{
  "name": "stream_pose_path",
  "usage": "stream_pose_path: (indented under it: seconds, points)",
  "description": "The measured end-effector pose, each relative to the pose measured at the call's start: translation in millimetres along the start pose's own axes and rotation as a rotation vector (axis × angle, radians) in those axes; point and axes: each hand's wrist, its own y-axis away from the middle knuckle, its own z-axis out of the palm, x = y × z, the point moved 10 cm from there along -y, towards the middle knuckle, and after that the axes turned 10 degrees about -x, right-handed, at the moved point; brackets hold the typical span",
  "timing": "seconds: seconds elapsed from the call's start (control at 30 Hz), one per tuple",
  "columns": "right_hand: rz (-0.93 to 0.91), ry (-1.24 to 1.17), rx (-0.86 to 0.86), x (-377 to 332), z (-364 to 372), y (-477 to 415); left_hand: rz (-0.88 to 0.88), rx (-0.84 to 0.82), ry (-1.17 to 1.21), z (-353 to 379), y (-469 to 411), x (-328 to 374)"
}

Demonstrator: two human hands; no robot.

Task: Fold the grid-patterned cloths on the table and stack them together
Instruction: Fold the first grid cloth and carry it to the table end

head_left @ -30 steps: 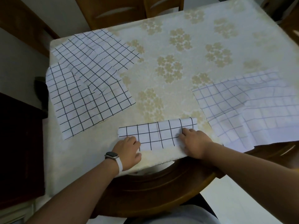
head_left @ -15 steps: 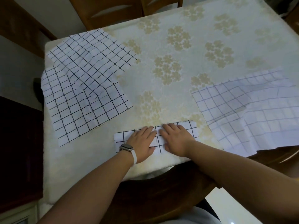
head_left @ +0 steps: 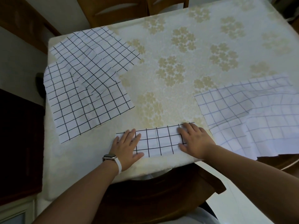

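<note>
**Observer:** Where's the piece you're working?

**Me:** Folded strip, black grid on white. It lies flat at the near edge of the table, long side running left to right. Both hands are on it.

**Observer:** Hands doing what?

**Me:** Left hand is palm down on the strip's left end, fingers straight and slightly spread, thumb out along the near edge. Right hand does the same on the right end. Nothing is pinched; both press flat. Forearms reach in low from my side, watch on the left wrist.

**Observer:** How will it handle?

**Me:** My guess is thin, light and limp. Creases show sharply in the cloths, so it takes a fold. The layers may spring open or slide on the table if released carelessly. Not fragile. For the next fold I'd pinch 1 short end at both corners, through every layer. Then I'd carry it across while the other hand pins the middle.

**Observer:** And the rest?

**Me:** 2 unfolded black-grid pieces sit far left, overlapping: the near black-grid cloth and the far black-grid cloth. Both are well apart from the strip. 1 pale-blue-grid cloth lies open just beside my right hand, its near edge at the table's rim. By my reckoning, 1 of 4 is partly folded and there is no stack yet.
</note>
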Motion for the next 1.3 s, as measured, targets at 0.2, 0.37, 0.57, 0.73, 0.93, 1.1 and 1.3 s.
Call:
stream_pose_path:
  seconds: [0.2,0.37,0.57,0.73,0.93,1.1,1.3]
  points:
    - [0.031,0.072,-0.1,-13,-10,-8,0.029,0.011,0.064,-9,6,-2]
    - [-0.048,0.137,-0.057,-58,-36,-20,-0.034,0.203,0.266,-26,32,-36]
    - [-0.306,0.14,-0.06,-156,-51,-49,-0.155,0.237,0.562,-1,66,-69]
    - [-0.5,0.24,-0.084,-231,-50,-78,-0.305,0.275,0.883,23,78,-76]
    - [-0.442,0.212,-0.153,-268,-42,-117,-0.431,0.253,1.282,48,77,-77]
    - [-0.43,0.19,-0.198,-275,-42,-128,-0.46,0.284,1.277,47,77,-81]
    - [-0.44,0.122,-0.229,-265,-41,-128,-0.442,0.263,1.176,41,75,-73]
